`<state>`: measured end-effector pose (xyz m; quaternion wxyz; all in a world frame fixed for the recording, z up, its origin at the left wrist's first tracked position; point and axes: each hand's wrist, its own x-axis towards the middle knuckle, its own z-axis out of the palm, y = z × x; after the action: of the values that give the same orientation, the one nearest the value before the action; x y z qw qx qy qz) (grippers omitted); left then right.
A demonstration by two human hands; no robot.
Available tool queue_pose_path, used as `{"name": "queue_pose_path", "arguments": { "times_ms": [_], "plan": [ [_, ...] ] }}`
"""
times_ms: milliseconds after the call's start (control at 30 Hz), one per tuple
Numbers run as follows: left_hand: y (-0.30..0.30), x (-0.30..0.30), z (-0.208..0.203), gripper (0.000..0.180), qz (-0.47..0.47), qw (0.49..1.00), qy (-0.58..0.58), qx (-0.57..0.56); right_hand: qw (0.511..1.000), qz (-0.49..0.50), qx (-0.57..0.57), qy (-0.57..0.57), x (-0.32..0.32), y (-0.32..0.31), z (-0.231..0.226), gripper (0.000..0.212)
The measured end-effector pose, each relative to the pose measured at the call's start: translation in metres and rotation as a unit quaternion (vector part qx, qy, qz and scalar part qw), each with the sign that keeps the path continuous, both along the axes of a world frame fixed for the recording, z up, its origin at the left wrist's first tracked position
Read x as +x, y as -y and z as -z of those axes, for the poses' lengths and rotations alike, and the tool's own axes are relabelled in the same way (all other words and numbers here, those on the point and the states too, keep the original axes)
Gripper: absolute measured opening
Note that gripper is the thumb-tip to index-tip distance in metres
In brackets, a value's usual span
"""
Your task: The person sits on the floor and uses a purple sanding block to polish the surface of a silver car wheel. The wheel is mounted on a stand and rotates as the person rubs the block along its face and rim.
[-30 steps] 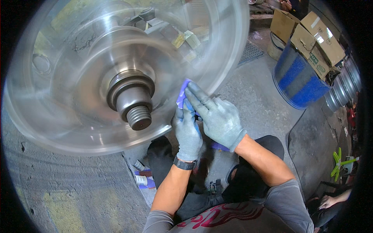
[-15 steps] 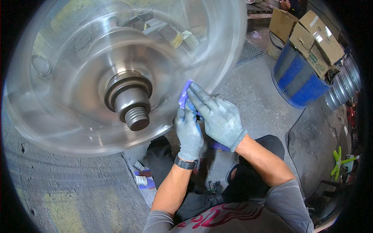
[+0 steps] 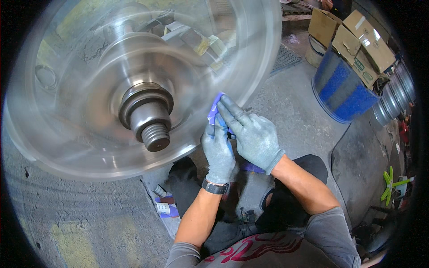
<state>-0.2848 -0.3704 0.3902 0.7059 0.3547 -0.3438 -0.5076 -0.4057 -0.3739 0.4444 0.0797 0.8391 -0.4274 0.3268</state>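
Hands, both grey-gloved: left hand and right hand, fingers pressed together, pinching a blue abrasive sheet against the rim of the blurred metal wheel; threaded spindle at centre.

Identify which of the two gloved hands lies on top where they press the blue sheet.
The right hand: its fingers cross over the left hand on the blue sheet.

Even daylight is filling the scene, throwing only soft shadows. The large round silvery metal wheel is smearing into heavy motion blur and catching pale glare, while the grey-gloved hands stay sharp. Fisheye distortion is bending edges, and black vignetting is ringing the frame.
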Motion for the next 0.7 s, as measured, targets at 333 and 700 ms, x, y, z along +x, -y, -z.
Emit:
{"name": "queue_pose_path", "arguments": {
  "times_ms": [333,700],
  "plan": [
    [0.000,-0.001,0.002,0.037,-0.001,1.000,0.030,-0.007,0.999,0.016,0.018,-0.040,-0.005,0.002,0.010,0.083],
    [-0.001,-0.003,-0.004,0.033,0.012,1.000,0.026,0.011,0.999,0.017,0.003,-0.027,-0.007,0.002,0.014,0.083]
  ]
}}
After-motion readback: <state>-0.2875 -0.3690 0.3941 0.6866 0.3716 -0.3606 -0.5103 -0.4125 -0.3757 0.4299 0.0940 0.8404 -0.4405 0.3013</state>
